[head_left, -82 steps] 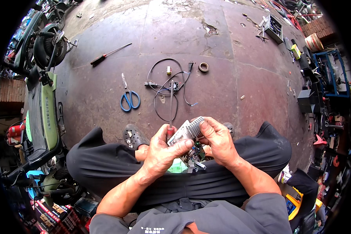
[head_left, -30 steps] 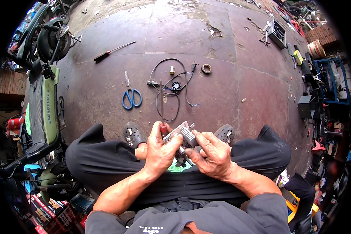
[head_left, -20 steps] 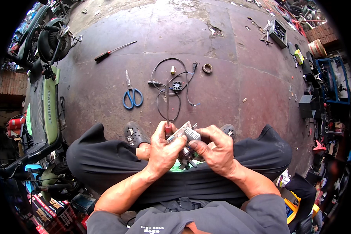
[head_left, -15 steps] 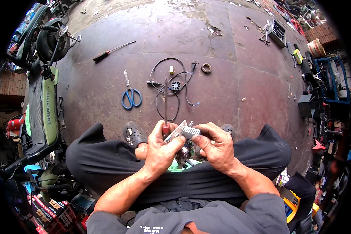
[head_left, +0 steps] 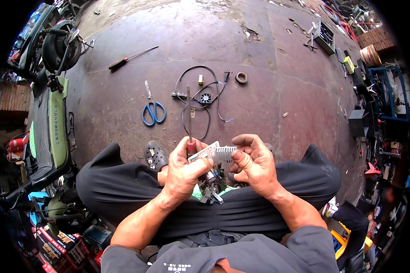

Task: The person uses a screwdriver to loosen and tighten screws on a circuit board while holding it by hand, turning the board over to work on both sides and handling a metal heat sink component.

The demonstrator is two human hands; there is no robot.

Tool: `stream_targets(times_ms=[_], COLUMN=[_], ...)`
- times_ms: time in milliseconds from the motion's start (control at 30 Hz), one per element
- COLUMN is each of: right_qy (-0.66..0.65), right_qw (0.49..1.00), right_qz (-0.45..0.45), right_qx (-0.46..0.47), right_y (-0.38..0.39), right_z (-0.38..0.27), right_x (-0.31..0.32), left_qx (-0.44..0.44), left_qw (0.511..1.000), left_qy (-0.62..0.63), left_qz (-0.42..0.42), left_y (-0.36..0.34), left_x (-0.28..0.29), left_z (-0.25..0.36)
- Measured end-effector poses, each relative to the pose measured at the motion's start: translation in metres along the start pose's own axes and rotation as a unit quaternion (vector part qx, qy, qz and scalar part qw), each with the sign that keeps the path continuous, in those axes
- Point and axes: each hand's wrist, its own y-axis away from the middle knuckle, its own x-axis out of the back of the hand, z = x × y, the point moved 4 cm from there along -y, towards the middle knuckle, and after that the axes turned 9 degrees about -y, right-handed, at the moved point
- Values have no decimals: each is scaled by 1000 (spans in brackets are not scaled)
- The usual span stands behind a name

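My left hand (head_left: 183,168) is closed around a circuit board (head_left: 205,151) and the red handle of a screwdriver (head_left: 189,113), whose shaft points away from me. A grey finned heat sink (head_left: 224,154) sits at the board's right end. Thumb and fingers of my right hand (head_left: 254,166) pinch the heat sink's right edge. Below the board, between my knees, hang dark electronic components (head_left: 212,179), partly hidden by my left hand. Beyond my hands lie a looped black power cord (head_left: 183,119) with a plug and a small black fan (head_left: 206,98).
Blue-handled scissors (head_left: 154,113) and another screwdriver (head_left: 119,64) lie on the floor to the left. A roll of tape (head_left: 241,78) is near the plug. A green scooter (head_left: 59,123) stands at the left; a metal box of tools (head_left: 324,38) is at the far right.
The heat sink and board have turned flatter, and the components below show more. My right hand has shifted slightly right, its fingers now at the heat sink's edge. The screwdriver has moved slightly left.
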Motion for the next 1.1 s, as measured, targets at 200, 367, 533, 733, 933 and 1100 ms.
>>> stream_targets(times_ms=[200, 367, 533, 733, 933, 1100], right_qy=[56, -16, -6, -147, -189, -223], right_qw=[998, 986, 992, 984, 977, 968], right_qz=[6, -112, -87, 0, 67, 113], right_qx=[10, -122, -89, -102, -75, 5], right_y=[-6, -2, -5, -7, -9, -14], right_z=[3, 18, 14, 14, -3, -13], right_x=[4, -7, -3, 2, 16, 30], left_qx=[45, 40, 26, 47, -13, -105], left_qw=[985, 983, 991, 992, 998, 985], left_qy=[169, 177, 103, 84, -20, -137], left_qz=[6, 28, 76, 83, 59, 12], left_y=[-4, -8, -6, -5, 4, 16], left_x=[0, 4, 4, 10, -4, -7], left_z=[2, 0, -3, 1, 15, 19])
